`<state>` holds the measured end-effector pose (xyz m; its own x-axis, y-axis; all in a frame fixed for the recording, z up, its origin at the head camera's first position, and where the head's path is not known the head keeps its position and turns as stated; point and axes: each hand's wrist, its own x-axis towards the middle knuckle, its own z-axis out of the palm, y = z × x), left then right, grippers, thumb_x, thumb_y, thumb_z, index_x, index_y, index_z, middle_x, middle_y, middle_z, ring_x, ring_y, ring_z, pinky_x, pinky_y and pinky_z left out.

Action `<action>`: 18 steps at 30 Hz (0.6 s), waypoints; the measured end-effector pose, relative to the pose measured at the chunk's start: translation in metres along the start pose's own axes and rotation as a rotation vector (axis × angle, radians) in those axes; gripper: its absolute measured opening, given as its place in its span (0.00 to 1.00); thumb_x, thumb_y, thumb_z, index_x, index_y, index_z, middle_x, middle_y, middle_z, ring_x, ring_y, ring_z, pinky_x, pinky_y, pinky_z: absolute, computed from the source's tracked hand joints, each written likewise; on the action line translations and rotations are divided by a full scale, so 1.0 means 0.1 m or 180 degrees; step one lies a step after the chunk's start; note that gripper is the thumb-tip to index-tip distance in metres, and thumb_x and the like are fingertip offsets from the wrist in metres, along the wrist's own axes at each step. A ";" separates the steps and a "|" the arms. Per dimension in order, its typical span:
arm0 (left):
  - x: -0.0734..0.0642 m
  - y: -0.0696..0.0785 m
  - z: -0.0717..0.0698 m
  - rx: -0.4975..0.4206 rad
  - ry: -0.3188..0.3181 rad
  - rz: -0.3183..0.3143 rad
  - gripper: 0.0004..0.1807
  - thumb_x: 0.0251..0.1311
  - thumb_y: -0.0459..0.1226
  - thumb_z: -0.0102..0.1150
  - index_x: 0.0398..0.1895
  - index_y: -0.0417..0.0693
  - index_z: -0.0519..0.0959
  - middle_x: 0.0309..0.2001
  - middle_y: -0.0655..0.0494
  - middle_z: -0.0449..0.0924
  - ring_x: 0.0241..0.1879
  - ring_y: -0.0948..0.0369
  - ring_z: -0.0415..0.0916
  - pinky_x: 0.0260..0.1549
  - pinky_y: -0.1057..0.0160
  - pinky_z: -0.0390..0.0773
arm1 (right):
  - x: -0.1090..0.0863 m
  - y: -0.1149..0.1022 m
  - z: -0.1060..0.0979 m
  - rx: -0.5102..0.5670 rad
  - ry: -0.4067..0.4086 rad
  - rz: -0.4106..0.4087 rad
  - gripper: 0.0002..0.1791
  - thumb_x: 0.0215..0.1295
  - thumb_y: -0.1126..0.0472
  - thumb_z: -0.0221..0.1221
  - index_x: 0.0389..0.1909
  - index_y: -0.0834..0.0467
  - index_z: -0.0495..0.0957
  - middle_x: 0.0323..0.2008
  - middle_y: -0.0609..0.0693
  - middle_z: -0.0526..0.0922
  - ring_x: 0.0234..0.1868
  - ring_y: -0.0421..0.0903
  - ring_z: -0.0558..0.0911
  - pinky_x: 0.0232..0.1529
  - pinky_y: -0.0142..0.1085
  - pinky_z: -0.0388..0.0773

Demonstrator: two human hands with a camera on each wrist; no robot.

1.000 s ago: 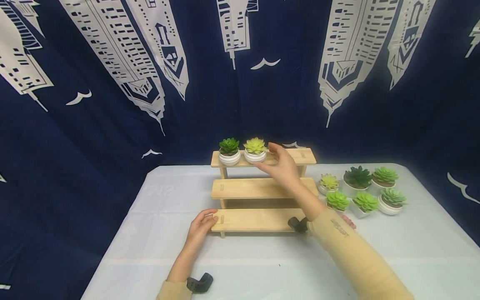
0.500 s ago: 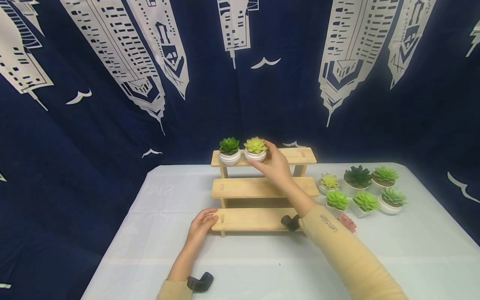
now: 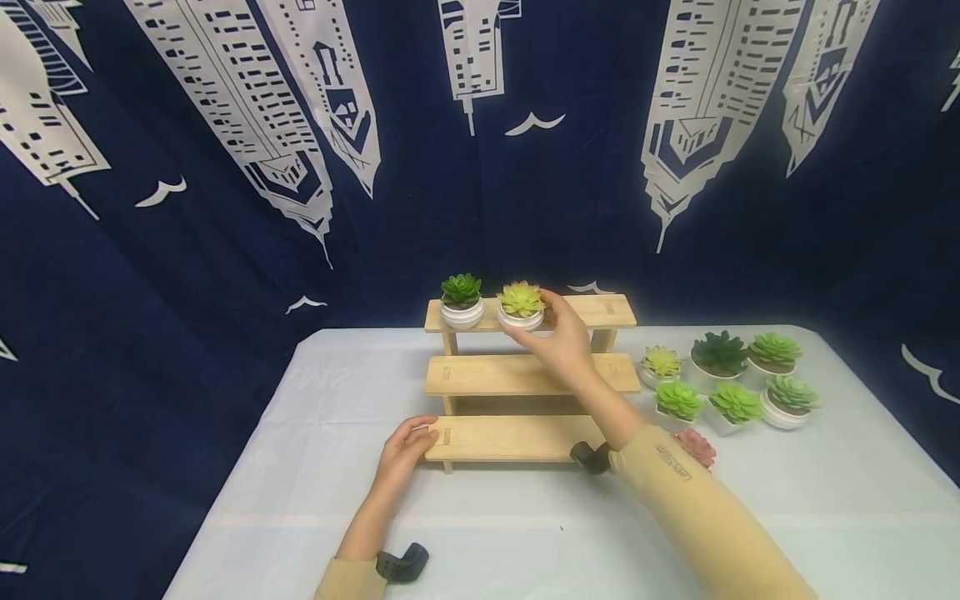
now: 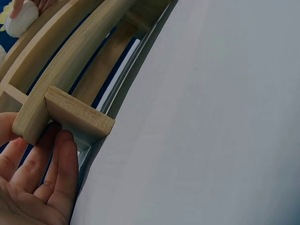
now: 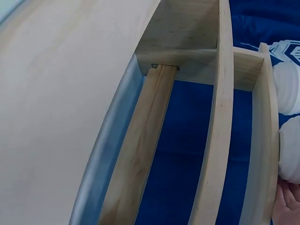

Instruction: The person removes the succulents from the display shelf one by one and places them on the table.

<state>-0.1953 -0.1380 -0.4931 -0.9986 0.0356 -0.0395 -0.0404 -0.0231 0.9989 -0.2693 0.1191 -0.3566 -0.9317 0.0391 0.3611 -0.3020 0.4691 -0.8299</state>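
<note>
A three-tier wooden plant stand (image 3: pixel 517 438) stands on the white table. On its top tier, a yellow-green potted succulent (image 3: pixel 521 307) is pinched at its white pot by my right hand (image 3: pixel 564 342), thumb in front and fingers at the right side. To its left, apart from it, sits a dark green potted succulent (image 3: pixel 461 302). My left hand (image 3: pixel 405 452) grips the left end of the bottom tier; in the left wrist view its fingers (image 4: pixel 64 159) reach under the board. The right wrist view shows the white pot (image 5: pixel 291 150) above a bit of my right hand (image 5: pixel 287 206).
Right of the stand several potted succulents (image 3: pixel 720 355) are grouped on the white table (image 3: pixel 315 483), some with square pots. A pink succulent (image 3: pixel 696 447) is partly hidden by the right sleeve. A dark blue printed cloth (image 3: pixel 420 208) hangs behind the table.
My right hand has closed in on the yellow-green succulent's pot, which then shifted slightly right along the top tier, widening the gap to the dark green one. My left hand keeps its hold.
</note>
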 end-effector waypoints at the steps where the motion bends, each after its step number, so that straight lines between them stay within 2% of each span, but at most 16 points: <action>1: 0.00 0.00 0.00 -0.0003 0.0002 0.0004 0.20 0.63 0.35 0.56 0.57 0.38 0.71 0.47 0.45 0.80 0.41 0.61 0.78 0.40 0.65 0.76 | -0.02 0.01 -0.01 0.0010 0.0020 -0.0007 0.44 0.48 0.50 0.71 0.65 0.60 0.64 0.58 0.58 0.73 0.54 0.55 0.75 0.56 0.47 0.69; 4: -0.01 0.00 0.00 -0.0004 0.0002 0.0000 0.20 0.63 0.34 0.56 0.57 0.38 0.71 0.46 0.44 0.80 0.40 0.61 0.78 0.40 0.66 0.76 | -0.08 0.02 -0.07 0.0028 0.0054 -0.0014 0.44 0.47 0.50 0.71 0.64 0.60 0.65 0.58 0.58 0.73 0.53 0.55 0.76 0.55 0.48 0.70; 11: 0.00 0.01 0.00 0.0048 0.0044 -0.0015 0.19 0.62 0.35 0.56 0.56 0.39 0.72 0.46 0.45 0.80 0.41 0.60 0.78 0.41 0.65 0.76 | -0.22 0.07 -0.27 0.0122 0.0015 0.0143 0.46 0.47 0.49 0.72 0.65 0.61 0.63 0.63 0.59 0.68 0.59 0.58 0.72 0.59 0.45 0.67; 18: 0.02 -0.01 -0.01 0.0078 0.0042 -0.0011 0.20 0.62 0.36 0.57 0.56 0.38 0.71 0.46 0.45 0.80 0.41 0.60 0.78 0.41 0.65 0.76 | -0.33 0.17 -0.44 0.0087 0.0145 0.0160 0.46 0.46 0.53 0.73 0.64 0.64 0.63 0.59 0.62 0.71 0.54 0.59 0.75 0.55 0.47 0.71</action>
<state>-0.1970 -0.1389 -0.4938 -0.9988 0.0225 -0.0432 -0.0432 0.0014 0.9991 -0.2349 0.1645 -0.3635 -0.9358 0.1024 0.3372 -0.2611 0.4413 -0.8586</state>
